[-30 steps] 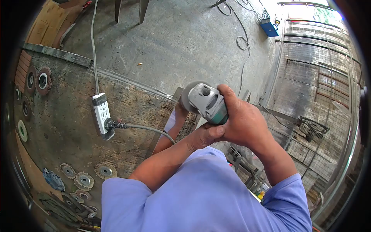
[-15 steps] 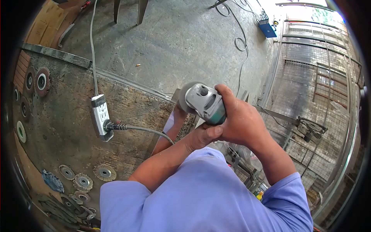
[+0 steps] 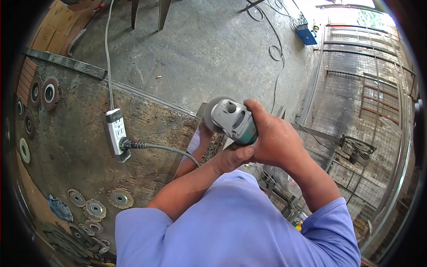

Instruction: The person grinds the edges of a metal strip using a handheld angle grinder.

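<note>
An angle grinder (image 3: 230, 116) with a grey head and a green body is held in both hands in front of my chest. Its disc (image 3: 211, 116) looks blurred and sits over a shiny metal piece (image 3: 194, 144), which mirrors an arm and sleeve. My right hand (image 3: 276, 140) is wrapped round the green body, thumb up along its side. Below it, my left hand (image 3: 235, 159) is closed under the rear of the grinder, its fingers partly hidden.
On the worn wooden table (image 3: 84, 138) lies a white power strip (image 3: 117, 133) with a black plug (image 3: 129, 144) in it. Several grinding discs (image 3: 120, 198) lie at the left. A blue machine (image 3: 307, 34) stands on the concrete floor (image 3: 195, 49); wire mesh (image 3: 342, 93) runs along the right.
The grinder's head has shifted very slightly down and to the left, with both hands still on it. The surroundings look the same.
</note>
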A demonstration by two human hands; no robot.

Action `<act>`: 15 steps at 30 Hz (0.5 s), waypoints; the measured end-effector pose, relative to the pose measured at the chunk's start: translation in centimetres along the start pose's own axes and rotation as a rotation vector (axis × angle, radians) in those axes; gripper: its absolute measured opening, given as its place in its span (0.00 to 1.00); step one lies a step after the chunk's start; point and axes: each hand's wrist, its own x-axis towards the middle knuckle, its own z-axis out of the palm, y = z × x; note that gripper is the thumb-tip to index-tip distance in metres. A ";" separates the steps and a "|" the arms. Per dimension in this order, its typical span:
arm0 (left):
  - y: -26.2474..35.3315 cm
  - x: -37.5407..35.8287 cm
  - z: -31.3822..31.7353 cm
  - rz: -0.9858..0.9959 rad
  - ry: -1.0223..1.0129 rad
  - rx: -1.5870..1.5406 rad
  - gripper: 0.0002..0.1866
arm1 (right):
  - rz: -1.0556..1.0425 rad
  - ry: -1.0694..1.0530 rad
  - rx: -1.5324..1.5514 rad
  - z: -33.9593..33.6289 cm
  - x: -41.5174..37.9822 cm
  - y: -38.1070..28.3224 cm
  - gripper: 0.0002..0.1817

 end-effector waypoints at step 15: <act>0.7 0.1 1.4 -0.034 -0.003 -0.008 0.61 | -0.007 -0.013 -0.049 -0.1 -0.5 -0.2 0.50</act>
